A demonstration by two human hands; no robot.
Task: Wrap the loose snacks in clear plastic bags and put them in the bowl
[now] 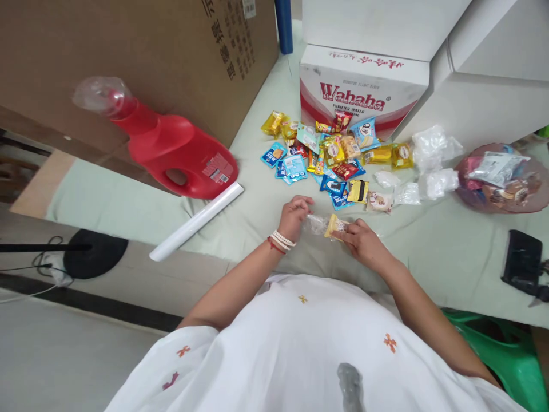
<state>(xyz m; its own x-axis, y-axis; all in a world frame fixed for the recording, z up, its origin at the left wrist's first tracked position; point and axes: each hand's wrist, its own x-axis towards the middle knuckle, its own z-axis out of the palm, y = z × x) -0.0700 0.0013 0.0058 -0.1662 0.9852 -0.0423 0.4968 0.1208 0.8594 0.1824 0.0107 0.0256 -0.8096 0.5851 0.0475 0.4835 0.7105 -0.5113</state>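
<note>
My left hand (294, 214) pinches the edge of a small clear plastic bag (316, 224) on the pale green sheet. My right hand (362, 240) grips a yellow snack packet (334, 225) at the bag's mouth; whether it is partly inside I cannot tell. Both hands are closed, just in front of a pile of snack packets (326, 154) in yellow, blue and red wrappers. Beaded bracelets and a red thread circle my left wrist.
A red detergent jug (171, 149) lies on its side at the left beside a white roll (197, 220). A Wahaha carton (360, 94) stands behind the pile. Crumpled clear bags (431, 154), a filled bag of snacks (501, 180) and a black device (521, 257) lie right.
</note>
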